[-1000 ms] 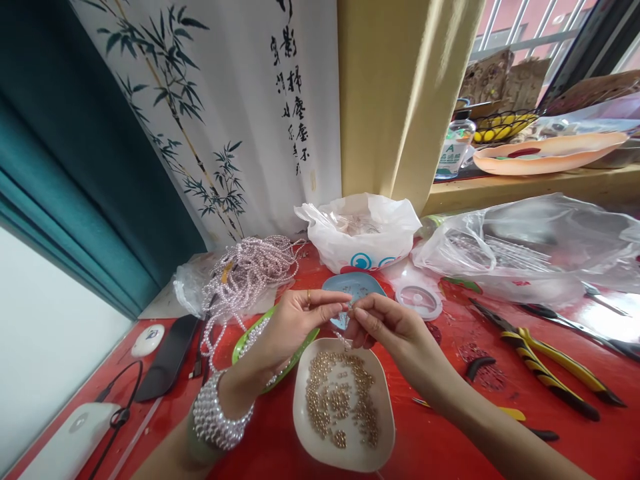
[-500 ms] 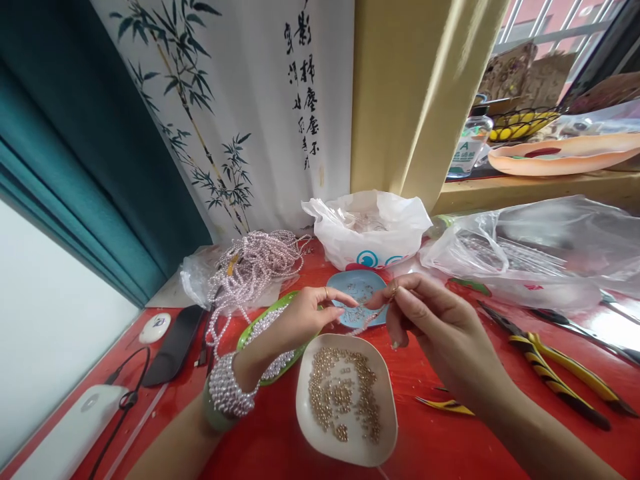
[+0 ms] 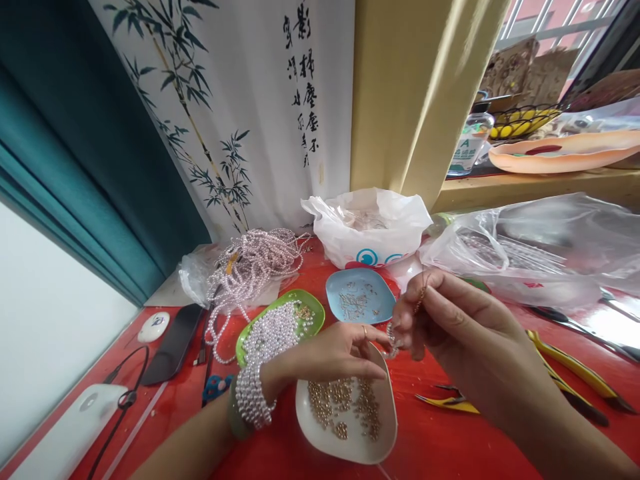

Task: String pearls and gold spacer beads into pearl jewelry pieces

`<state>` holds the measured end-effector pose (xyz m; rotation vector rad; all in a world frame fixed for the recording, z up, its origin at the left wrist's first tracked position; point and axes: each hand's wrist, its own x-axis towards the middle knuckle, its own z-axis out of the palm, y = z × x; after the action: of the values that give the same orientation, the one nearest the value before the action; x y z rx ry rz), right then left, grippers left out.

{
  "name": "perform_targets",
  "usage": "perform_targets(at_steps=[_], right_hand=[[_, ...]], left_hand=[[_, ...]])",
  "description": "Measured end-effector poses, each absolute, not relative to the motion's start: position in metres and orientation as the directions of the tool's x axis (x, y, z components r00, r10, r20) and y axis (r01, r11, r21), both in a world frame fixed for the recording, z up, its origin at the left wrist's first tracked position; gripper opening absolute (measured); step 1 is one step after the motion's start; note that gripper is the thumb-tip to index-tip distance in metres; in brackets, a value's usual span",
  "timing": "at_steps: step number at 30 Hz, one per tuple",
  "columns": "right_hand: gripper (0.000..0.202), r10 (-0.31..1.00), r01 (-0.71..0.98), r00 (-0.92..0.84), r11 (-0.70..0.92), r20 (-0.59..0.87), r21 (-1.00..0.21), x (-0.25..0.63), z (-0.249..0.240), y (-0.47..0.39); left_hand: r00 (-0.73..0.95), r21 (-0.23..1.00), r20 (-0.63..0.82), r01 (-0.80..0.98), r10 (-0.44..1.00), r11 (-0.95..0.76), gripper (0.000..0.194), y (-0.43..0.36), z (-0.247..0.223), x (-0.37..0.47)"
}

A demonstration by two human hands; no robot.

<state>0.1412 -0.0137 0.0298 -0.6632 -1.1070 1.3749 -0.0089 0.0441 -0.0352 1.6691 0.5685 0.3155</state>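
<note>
My right hand [image 3: 445, 320] pinches a thin gold chain [image 3: 421, 297] between thumb and index finger, right of the blue dish. A short strand of pale beads [image 3: 391, 341] hangs under its curled fingers. My left hand [image 3: 345, 353] is over the far part of the white dish [image 3: 345, 455], its fingers apart and its fingertips near the pale strand. Gold beads [image 3: 367, 410] lie in the white dish. Pearly beads fill much of the green dish [image 3: 316, 313]; small metal pieces lie in the blue dish [image 3: 383, 287]. A bead bracelet [image 3: 253, 393] circles my left wrist.
Pink bead strands [image 3: 260, 263] lie at the back left, beside a phone-like black object [image 3: 173, 347]. White plastic bags [image 3: 370, 233] stand behind the dishes. Yellow-handled pliers [image 3: 580, 373] and a smaller yellow-handled tool [image 3: 450, 403] lie to the right.
My left hand has moved down and right, from beside the blue dish to over the white one. My right hand has shifted right with the chain and strand, uncovering the blue dish.
</note>
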Motion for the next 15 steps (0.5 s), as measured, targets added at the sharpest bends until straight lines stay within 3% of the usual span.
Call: perform_targets(at_steps=[3,9,15], right_hand=[[0.01,0.963,-0.423,-0.056,0.216,0.263,-0.88,0.148,0.033,-0.014],[0.013,0.928,-0.422,0.244,0.363,0.281,-0.831,0.175,0.039,-0.005],[0.017,0.857,-0.423,0.483,0.405,0.176,-0.81,0.198,0.038,0.01]], left_hand=[[0.837,0.978,-0.185,0.21,0.514,0.01,0.01,0.046,-0.034,-0.011],[0.837,0.968,-0.247,0.191,0.489,0.162,0.019,0.058,-0.027,-0.023],[0.747,0.971,-0.233,0.218,0.622,0.101,0.019,0.074,-0.023,-0.036]])
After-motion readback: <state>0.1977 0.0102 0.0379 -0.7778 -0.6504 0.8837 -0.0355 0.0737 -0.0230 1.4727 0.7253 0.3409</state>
